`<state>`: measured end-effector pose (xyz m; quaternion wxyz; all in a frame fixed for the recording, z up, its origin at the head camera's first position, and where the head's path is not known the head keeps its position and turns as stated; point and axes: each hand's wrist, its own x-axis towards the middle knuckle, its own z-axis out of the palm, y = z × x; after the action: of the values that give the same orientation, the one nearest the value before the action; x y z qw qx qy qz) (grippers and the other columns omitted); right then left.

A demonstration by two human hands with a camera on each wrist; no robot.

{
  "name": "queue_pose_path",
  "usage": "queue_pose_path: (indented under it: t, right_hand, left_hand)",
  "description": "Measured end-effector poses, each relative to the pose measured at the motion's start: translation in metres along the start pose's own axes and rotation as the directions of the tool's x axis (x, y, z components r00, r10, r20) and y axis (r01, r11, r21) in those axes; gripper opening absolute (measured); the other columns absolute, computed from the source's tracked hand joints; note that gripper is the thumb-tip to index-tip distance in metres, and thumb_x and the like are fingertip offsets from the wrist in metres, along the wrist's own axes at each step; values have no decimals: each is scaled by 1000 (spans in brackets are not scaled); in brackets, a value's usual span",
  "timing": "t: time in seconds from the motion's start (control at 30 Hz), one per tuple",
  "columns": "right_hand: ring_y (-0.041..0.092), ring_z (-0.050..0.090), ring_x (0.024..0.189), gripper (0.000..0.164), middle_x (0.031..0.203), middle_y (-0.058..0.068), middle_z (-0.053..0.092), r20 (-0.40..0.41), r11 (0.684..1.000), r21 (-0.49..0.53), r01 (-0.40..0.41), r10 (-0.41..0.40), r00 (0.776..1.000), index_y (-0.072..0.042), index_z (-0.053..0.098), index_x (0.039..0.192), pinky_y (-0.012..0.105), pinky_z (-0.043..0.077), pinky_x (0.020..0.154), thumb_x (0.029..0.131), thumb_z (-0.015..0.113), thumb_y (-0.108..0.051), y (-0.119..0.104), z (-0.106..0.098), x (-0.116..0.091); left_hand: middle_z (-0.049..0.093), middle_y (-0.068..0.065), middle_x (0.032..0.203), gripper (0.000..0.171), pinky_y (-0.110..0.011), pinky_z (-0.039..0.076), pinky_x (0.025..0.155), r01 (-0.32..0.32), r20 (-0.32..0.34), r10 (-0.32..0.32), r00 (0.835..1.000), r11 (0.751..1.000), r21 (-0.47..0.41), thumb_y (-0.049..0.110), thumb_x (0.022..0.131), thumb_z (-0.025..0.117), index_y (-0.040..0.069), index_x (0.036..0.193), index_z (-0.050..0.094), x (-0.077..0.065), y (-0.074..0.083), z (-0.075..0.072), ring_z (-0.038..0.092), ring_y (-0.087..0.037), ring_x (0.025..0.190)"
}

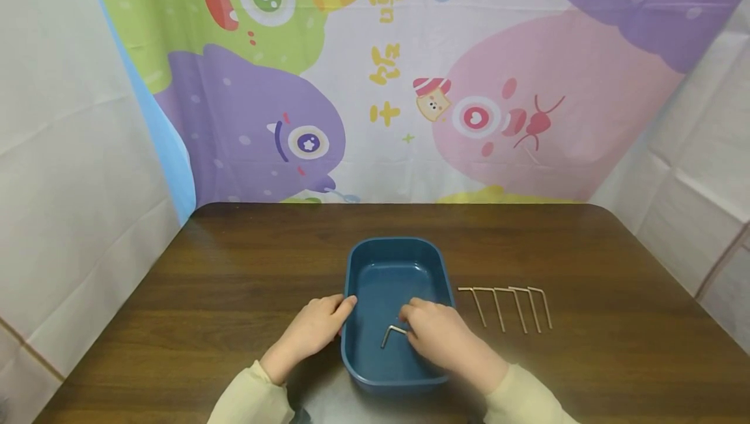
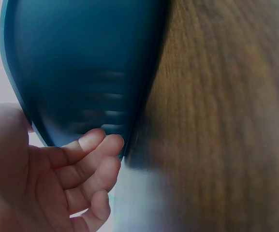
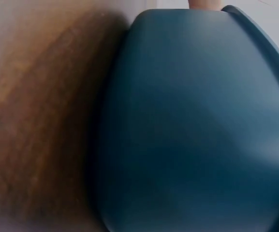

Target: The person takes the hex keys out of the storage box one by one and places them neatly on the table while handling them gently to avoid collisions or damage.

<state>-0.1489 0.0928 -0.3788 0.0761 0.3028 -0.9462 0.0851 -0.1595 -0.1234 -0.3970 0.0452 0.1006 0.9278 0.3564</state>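
My left hand point(image 1: 316, 324) grips the near left wall of a deep blue plastic bin point(image 1: 349, 359), thumb over the rim and fingers against the outside, as the left wrist view shows. Inside the bin, my right hand point(image 1: 436, 335) reaches over the right wall with its fingers bent. A small L-shaped hex key point(image 1: 385, 337) shows at those fingertips, one arm bent down toward the bin floor and the other running under the hand. The right fingers are hidden behind the bin wall point(image 3: 192, 121) in the right wrist view.
Several more hex keys point(image 1: 499, 310) lie in a row on the dark wood table point(image 1: 258, 248), right of the bin. Behind the table hangs a cartoon-printed curtain point(image 1: 375, 170). Pale sheets point(image 1: 88, 118) close off both sides.
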Motion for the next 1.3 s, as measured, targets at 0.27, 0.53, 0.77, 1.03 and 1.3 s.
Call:
queue_pose_path:
  t: [0.27,0.53,0.77,1.03,1.3]
  right_hand:
    - [17,56,57,6,65,2,53,19,986,-163,29,-26,999,-7,63,73,32,42,46,74,65,-12,-2,7,-3]
    - [16,56,55,5,63,3,55,15,979,-195,51,-49,999,-7,58,73,30,41,44,76,63,-7,-2,11,-4]
    - [18,57,57,4,64,4,55,36,972,-223,70,-64,997,-6,57,74,32,43,47,77,60,-6,-2,11,-4]
    - [18,56,58,16,65,4,54,84,972,-223,73,-55,995,-7,56,76,31,42,47,69,69,-12,-1,10,-4]
    - [20,54,60,21,66,2,50,103,991,-128,50,-37,994,-7,52,77,33,42,47,68,68,-16,1,6,-3]
  left_hand:
    - [50,2,55,38,-28,36,45,1,0,-1,1000,1000,-8,35,96,40,12,69,52,0,0,0,46,-13,46]
    - [50,2,55,39,-28,36,45,5,4,-5,1000,1000,-15,36,96,40,11,69,52,0,0,0,46,-13,46]
    - [50,1,55,38,-28,36,46,3,1,-3,1000,1000,-7,35,96,40,12,68,52,1,-1,1,46,-13,47]
    - [50,2,54,38,-28,36,45,1,-1,-1,1000,1000,-6,35,96,40,12,69,52,1,0,1,46,-13,46]
    - [50,2,55,39,-28,36,45,1,7,-1,1000,1000,-20,37,96,40,11,69,52,0,0,-1,45,-13,46]
